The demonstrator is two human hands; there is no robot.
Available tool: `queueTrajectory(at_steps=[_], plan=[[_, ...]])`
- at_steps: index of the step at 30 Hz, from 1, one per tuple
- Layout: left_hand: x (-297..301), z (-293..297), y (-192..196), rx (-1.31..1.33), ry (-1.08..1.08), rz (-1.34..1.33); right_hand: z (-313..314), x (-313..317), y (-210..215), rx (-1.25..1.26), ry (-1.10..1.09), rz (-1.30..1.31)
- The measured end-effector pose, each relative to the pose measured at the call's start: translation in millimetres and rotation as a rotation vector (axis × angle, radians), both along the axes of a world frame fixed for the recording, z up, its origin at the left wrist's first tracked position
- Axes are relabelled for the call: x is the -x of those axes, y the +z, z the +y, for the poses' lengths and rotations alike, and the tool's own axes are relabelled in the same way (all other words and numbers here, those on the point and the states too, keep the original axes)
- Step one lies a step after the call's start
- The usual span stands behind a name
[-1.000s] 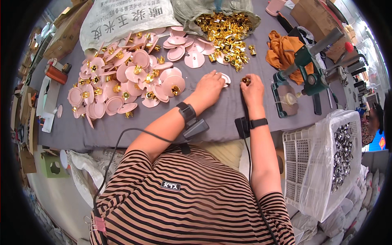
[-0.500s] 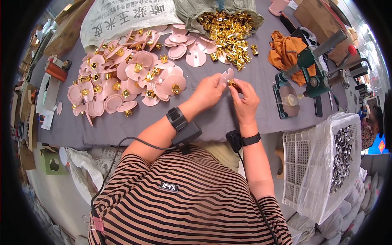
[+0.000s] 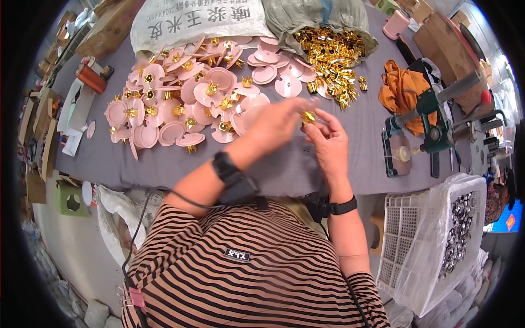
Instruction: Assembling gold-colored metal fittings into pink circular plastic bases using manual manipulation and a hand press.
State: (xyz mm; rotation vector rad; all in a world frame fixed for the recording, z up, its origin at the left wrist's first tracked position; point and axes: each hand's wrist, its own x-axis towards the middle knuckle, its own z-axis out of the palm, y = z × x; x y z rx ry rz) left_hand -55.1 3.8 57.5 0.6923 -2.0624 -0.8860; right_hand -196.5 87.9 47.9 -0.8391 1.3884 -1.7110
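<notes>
The discs are pale pink, the fittings shiny gold, the tablecloth plain grey. Black stripes cross the tan shirt; the cloth is orange, and the press dark green (its knob red).

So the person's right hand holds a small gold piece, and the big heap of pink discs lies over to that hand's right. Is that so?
Not quite. The right hand does hold a small gold piece, but the big heap of pink discs lies to that hand's left, as the head view shows.
</notes>
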Motion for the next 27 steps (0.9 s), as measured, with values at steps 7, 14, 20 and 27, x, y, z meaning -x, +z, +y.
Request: queueTrajectory(at_steps=[7, 14, 20, 27], plan=[[-155.9, -125.3, 38.2, -0.493, 0.210, -0.182, 40.2, 7.2, 132.4, 0.911, 0.900, -0.331], [-101.8, -206.1, 21.7, 0.097, 0.362, -0.374, 84.6, -24.3, 169.7, 0.964, 1.003, -0.804], [27.6, -264.1, -16.0, 0.066, 0.221, -0.802, 92.7, -9.3, 167.8, 1.016, 0.946, -0.709], [-2.4, -378.1, -140.5, 0.235, 0.008, -0.989, 105.3, 1.0, 162.4, 1.084, 0.974, -0.680]])
